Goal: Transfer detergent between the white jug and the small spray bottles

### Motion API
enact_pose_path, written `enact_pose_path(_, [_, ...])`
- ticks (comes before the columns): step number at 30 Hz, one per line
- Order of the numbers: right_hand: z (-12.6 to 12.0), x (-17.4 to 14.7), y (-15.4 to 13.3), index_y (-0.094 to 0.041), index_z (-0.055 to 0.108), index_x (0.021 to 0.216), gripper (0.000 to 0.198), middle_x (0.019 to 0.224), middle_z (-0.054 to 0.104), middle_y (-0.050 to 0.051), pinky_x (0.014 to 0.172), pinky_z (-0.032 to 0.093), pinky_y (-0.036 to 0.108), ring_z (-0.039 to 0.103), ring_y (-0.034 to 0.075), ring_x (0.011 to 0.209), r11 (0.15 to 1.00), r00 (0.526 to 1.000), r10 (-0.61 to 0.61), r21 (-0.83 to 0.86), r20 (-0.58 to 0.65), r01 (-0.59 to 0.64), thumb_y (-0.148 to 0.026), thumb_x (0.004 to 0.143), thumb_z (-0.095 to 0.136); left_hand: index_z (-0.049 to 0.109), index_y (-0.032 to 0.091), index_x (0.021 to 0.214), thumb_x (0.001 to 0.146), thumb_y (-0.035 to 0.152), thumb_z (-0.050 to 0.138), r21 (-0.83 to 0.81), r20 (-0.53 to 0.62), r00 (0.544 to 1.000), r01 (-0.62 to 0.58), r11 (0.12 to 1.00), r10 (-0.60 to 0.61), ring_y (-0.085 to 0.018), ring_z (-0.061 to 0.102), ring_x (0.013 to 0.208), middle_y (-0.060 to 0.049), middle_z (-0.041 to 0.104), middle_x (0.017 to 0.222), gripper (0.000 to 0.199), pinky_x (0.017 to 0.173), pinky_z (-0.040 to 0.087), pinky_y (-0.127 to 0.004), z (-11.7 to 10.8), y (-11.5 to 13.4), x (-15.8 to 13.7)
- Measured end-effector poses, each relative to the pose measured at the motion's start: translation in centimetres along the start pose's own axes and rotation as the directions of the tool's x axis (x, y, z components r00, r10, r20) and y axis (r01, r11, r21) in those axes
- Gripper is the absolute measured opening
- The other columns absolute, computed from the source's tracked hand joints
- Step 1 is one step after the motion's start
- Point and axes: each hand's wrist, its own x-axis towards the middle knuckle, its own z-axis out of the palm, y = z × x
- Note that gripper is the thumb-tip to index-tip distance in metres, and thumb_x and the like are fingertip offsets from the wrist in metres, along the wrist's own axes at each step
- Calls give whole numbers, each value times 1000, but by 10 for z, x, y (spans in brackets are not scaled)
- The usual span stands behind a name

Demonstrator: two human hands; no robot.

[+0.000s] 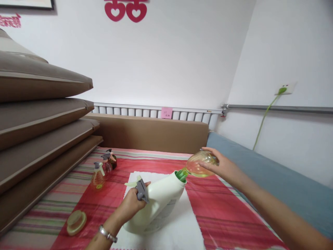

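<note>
Jug (156,205) lies tilted on the white cloth (187,229), neck raised; bulky, smooth plastic, likely heavy, best gripped at its body. Left hand (131,205) grips it together with a grey trigger head (142,190). Right hand (221,165) cups a light, thin spray bottle (199,164), inverted, its mouth at the jug's green spout (181,174).

White walls (182,52) hung with a red paper cutout (125,10), brown cushions (39,114) stacked at left, white radiator (156,111) behind, blue mattress (273,173) laid at right.

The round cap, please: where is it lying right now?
The round cap lies low on the left of the head view, on the striped cloth, left of the left hand.
</note>
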Motion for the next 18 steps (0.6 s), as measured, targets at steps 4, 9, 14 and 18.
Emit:
enact_pose_path(4, [0, 0, -20, -30, 51, 121, 61, 126, 54, 6, 98, 37, 47, 49, 32, 113, 980, 988, -146, -133, 53, 151, -44, 65, 69, 56, 10, 122, 59, 6, 57, 36, 10, 1000, 9, 999, -9, -11, 52, 62, -3, 69, 81, 63, 57, 39, -20, 0, 1, 0])
enact_pose_path(9, [4, -4, -39, -30, 47, 127, 61, 131, 49, 8, 100, 36, 47, 44, 30, 119, 831, 889, -389, -324, 243, 452, -47, 71, 64, 58, 10, 120, 57, 4, 56, 44, -5, 1000, 19, 999, -19, -10, 50, 58, -3, 69, 77, 63, 53, 37, -19, 0, -1, 1])
enact_pose_path(14, [10, -14, -59, -33, 45, 129, 56, 139, 41, 8, 94, 41, 51, 43, 30, 120, 731, 825, -444, -392, 349, 559, -42, 76, 60, 56, 9, 121, 56, 2, 55, 38, 8, 1000, 18, 999, -18, -8, 46, 54, 1, 64, 68, 65, 51, 35, -18, -1, -3, 0])
enact_pose_path(18, [13, -20, -69, -31, 46, 129, 53, 139, 41, 11, 96, 40, 50, 43, 29, 121, 664, 778, -482, -410, 404, 625, -37, 78, 59, 55, 10, 123, 57, 1, 54, 21, 18, 1000, 8, 1000, -8, -9, 49, 57, 1, 64, 70, 67, 55, 38, -19, -2, -5, -2])
